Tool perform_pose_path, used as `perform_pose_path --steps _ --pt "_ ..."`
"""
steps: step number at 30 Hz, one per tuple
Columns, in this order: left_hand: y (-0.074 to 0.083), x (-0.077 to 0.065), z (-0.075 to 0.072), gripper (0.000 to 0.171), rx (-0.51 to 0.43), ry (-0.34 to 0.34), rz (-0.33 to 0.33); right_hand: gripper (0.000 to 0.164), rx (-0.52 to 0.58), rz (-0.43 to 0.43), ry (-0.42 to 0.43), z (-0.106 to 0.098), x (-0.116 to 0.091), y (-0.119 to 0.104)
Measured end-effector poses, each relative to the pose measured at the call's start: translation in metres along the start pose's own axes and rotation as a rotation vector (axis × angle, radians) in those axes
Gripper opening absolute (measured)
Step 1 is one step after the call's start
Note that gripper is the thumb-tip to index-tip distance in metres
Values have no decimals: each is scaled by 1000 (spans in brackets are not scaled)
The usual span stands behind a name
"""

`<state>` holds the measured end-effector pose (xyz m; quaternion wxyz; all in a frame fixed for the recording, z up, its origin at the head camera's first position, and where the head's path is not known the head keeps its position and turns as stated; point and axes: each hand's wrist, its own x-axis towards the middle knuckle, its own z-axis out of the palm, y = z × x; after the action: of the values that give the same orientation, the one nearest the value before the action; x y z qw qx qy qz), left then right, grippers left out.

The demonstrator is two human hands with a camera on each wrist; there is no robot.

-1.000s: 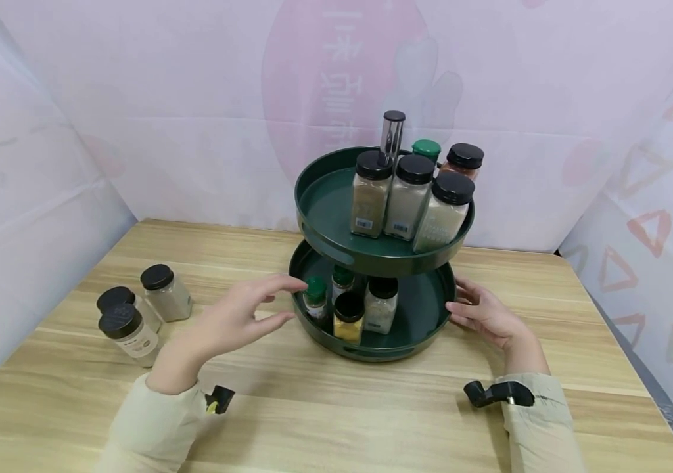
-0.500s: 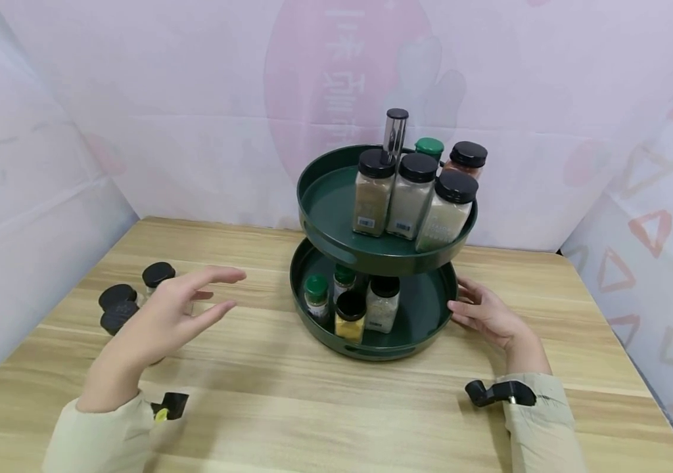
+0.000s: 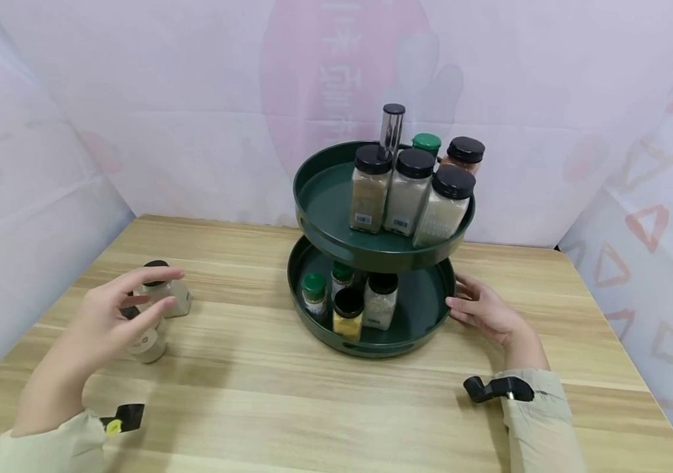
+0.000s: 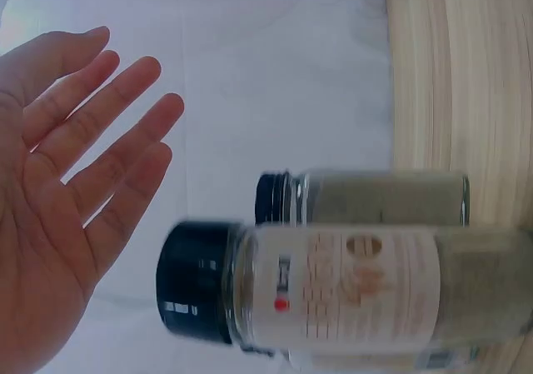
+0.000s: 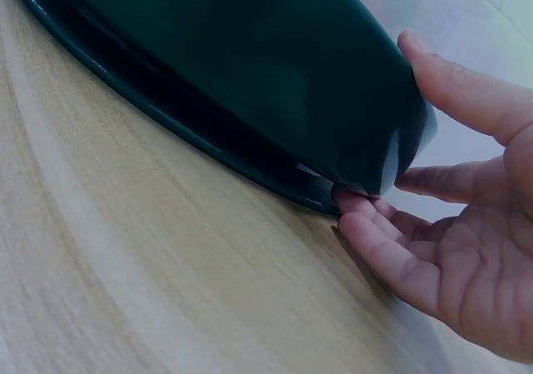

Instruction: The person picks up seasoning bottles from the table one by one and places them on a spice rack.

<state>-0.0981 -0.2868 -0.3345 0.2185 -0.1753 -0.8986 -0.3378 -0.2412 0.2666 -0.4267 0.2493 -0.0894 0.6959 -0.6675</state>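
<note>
My left hand (image 3: 91,325) hovers over the spice jars at the left, thumb and fingers spread, holding nothing. A labelled jar (image 4: 346,282) with a black lid stands in front of its palm in the left wrist view; a second jar (image 4: 383,197) is partly behind it. In the head view, the hand partly covers a square jar (image 3: 179,300) and hides most of the others. On the right, my right hand (image 3: 490,318) grips the edge of the dark green two-tier spice rack (image 3: 422,309), thumb at the rim and fingertips tucked beneath the lower tray (image 5: 250,74).
The rack's upper tray (image 3: 366,253) bears several black-lidded jars (image 3: 370,197), a green-lidded one (image 3: 426,142) and a tall metallic container (image 3: 392,128). Below stand a yellow-filled jar (image 3: 348,323), a pale jar (image 3: 380,309) and two green-lidded bottles (image 3: 314,295). White cloth (image 3: 194,98) encloses the table.
My left hand has moved away from the rack's lower tray, leftward to the jars, with its fingers apart throughout. The right hand has kept its hold on the rack.
</note>
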Motion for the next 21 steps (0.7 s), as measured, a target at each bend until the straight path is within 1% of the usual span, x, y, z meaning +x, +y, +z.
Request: perform_pose_path --steps 4,6,8,15,21 --pt "-8 -6 -11 43 35 38 -85 84 3 1 -2 0 0 -1" --pt "-12 -9 -15 41 60 43 -127 85 1 2 -2 0 0 0" --pt "-15 -10 -19 40 86 36 -155 85 -2 1 -1 -1 1 -1" --pt "-27 -13 -27 39 135 -4 -201 82 9 -6 4 -2 -1 -1" --pt "-38 -24 -36 40 139 -40 -235 83 11 -1 0 1 -1 -2"
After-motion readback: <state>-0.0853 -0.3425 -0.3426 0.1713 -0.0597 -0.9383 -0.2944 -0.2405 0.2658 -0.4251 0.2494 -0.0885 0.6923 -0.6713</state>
